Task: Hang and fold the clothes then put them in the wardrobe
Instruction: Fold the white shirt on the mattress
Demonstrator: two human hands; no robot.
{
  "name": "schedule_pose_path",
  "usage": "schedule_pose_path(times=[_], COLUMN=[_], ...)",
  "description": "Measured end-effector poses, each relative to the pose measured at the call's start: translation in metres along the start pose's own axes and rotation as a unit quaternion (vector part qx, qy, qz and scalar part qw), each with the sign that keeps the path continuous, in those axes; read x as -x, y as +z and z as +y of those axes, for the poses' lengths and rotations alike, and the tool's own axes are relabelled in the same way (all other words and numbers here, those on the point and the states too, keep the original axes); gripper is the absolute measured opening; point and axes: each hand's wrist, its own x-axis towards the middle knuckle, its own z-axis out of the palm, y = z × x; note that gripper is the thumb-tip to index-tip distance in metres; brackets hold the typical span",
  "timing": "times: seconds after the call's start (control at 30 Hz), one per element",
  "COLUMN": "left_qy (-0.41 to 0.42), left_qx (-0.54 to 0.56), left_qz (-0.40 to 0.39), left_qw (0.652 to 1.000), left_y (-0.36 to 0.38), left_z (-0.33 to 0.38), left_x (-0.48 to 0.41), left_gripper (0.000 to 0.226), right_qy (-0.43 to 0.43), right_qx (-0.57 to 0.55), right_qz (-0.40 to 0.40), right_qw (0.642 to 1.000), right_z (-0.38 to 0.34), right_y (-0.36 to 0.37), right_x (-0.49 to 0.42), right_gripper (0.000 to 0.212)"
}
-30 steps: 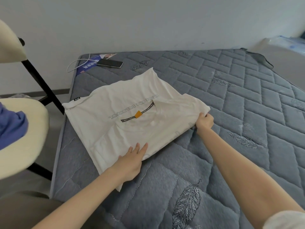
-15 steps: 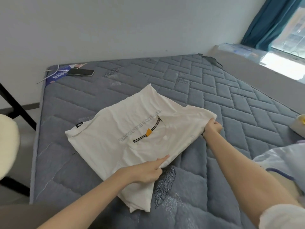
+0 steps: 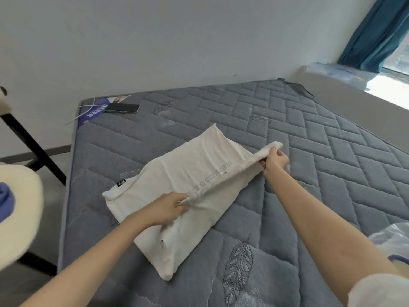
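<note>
Both ends pinched: our left hand (image 3: 171,207) and right hand (image 3: 275,161) lift the shirt (image 3: 177,173) edge along its lower-left-to-upper-right axis.

White shirt (image 3: 177,173) on grey mattress (image 3: 309,173), left hand (image 3: 170,207) and right hand (image 3: 275,161) pinching its lifted folded edge

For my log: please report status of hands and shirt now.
Left hand, right hand: both pinch white shirt. Its edge lifted above mattress. Phone far corner, apart.
</note>
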Motion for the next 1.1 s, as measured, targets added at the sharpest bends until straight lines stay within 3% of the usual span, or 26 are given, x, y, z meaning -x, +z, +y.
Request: schedule_pose_path(times=[0.1, 0.3, 0.5, 0.8, 0.93, 1.1], left_qy=[-0.034, -0.123, -0.196, -0.222, -0.269, -0.14], left_qx=[-0.026, -0.025, -0.015, -0.031, -0.158, -0.174], left_qz=[0.042, 0.087, 0.12, 0.2, 0.204, 0.176], left_qw=[0.998, 0.988, 0.973, 0.954, 0.928, 0.959], left_y=[-0.03, -0.068, -0.087, -0.102, -0.087, -0.037], left_z=[-0.023, -0.071, -0.112, -0.158, -0.159, -0.11], left_x=[-0.008, -0.033, -0.059, -0.082, -0.083, -0.106], left_gripper=[0.031, 0.018, 0.023, 0.02, 0.037, 0.053], right_qy=[-0.012, -0.034, -0.04, -0.063, -0.111, -0.231], right_qx=[0.02, 0.08, 0.134, 0.156, 0.275, 0.364], right_qz=[-0.022, -0.053, -0.102, -0.162, -0.235, -0.296], right_qw=[0.999, 0.995, 0.985, 0.972, 0.926, 0.853], right_z=[-0.004, -0.001, 0.014, 0.034, 0.056, 0.095], right_y=[0.041, 0.119, 0.18, 0.243, 0.245, 0.223], right_x=[-0.001, -0.01, -0.023, -0.043, -0.039, -0.01], right_gripper=[0.034, 0.038, 0.036, 0.048, 0.051, 0.044])
